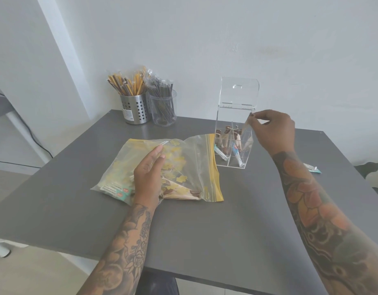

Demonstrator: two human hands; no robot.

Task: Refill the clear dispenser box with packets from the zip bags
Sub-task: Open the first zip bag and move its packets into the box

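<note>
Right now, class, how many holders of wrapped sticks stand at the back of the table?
2: a perforated metal holder with yellow sticks, and a clear cup with dark sticks touching its right side. Nothing suggests more hidden.

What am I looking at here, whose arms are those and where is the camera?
There is no machine: a person wears one camera on the head, looking down at their own arms over a grey table. The left hand rests flat on a zip bag holding packets. The right hand pinches a packet at the top of the clear box, whose lid stands open. The box has compartments with a few packets inside. At the back stand a metal cup and a clear cup of wrapped sticks. Another packet lies beside the right arm.
</note>
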